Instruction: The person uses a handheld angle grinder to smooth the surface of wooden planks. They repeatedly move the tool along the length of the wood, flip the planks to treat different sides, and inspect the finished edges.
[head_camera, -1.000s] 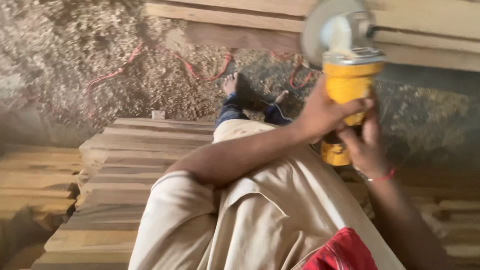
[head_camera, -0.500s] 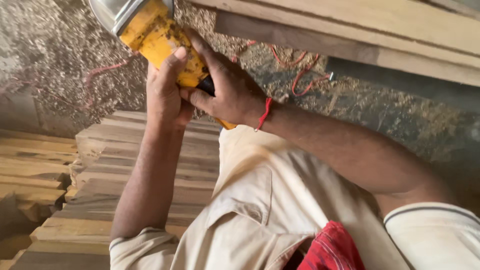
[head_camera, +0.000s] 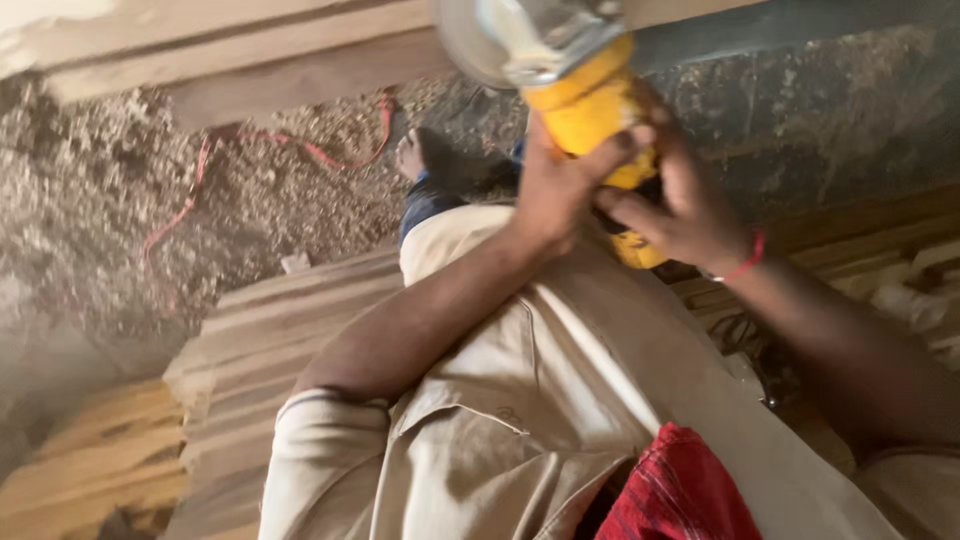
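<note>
**Head view: both hands on the yellow grinder**

Head view puts the stacked planks (head_camera: 270, 350) largest, spread from the lower left edge toward the middle, with sawdust-covered ground (head_camera: 120, 190) and a red cord (head_camera: 330, 155) beyond their far edge. Your tan-clothed leg crosses the middle. Smaller, near the top edge, sits the yellow angle grinder (head_camera: 590, 110), disc end up against a long beam (head_camera: 250, 60). Your left hand (head_camera: 560, 185) wraps its body closed; your right hand (head_camera: 675, 205) clasps the rear, fingers curled. Judge it a rigid, fairly heavy tool with a hard, smooth casing: keep hold on the body and rear grip, well clear of the disc and guard.
</note>
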